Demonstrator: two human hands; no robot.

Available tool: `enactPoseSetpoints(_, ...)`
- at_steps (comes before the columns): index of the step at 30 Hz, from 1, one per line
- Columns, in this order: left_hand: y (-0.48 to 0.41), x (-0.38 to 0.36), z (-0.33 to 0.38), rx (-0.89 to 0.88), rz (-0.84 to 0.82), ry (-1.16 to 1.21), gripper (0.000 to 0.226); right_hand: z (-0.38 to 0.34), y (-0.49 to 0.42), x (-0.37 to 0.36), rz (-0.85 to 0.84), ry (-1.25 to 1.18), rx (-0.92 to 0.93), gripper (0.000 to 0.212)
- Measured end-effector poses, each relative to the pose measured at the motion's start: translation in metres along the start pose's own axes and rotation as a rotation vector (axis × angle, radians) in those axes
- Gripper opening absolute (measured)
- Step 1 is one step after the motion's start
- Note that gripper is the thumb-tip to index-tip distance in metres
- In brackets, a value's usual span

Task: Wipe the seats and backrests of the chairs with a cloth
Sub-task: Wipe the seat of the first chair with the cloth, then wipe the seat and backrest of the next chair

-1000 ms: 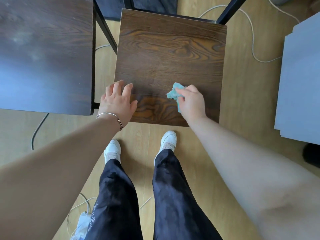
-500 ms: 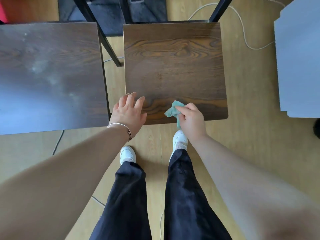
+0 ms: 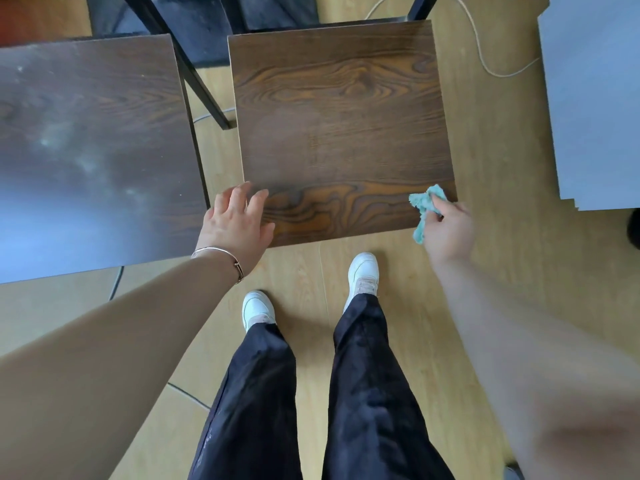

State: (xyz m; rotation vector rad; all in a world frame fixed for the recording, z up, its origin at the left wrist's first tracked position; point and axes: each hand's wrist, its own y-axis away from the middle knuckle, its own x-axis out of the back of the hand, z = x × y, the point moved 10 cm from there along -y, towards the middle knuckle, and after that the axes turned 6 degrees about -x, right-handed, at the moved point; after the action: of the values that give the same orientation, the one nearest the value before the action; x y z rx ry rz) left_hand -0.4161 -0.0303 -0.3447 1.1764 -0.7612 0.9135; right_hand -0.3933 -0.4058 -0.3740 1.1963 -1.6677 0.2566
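Head view | neighbouring seat (image 3: 86, 150) at left looks dusty, likely next | left hand (image 3: 235, 223), fingers spread, rests on near-left corner of middle seat (image 3: 339, 126) | cloth (image 3: 424, 209) at near-right corner, pinched by right hand (image 3: 450, 230) | advice: press bunched cloth flatter, overlap strokes toward back.

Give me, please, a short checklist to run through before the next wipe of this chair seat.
1. Grip on cloth: ok, right hand pinches it.
2. Place of cloth: ok, at the near right corner of the seat.
3. Steadying: ok, left hand rests on the near left corner.
4. Objects on seat: ok, none.
5. Wiping of backrest: cannot tell, out of view.
6. Cleanliness of neighbouring seat: not ok, pale smudges show.
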Motion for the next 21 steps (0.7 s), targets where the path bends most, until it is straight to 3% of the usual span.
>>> enactPoseSetpoints(21,0.061,0.018,-0.109,0.123,0.102,0.094,0.057,-0.157,0.177,-0.168,-0.277,0.052,0.424,0.036)
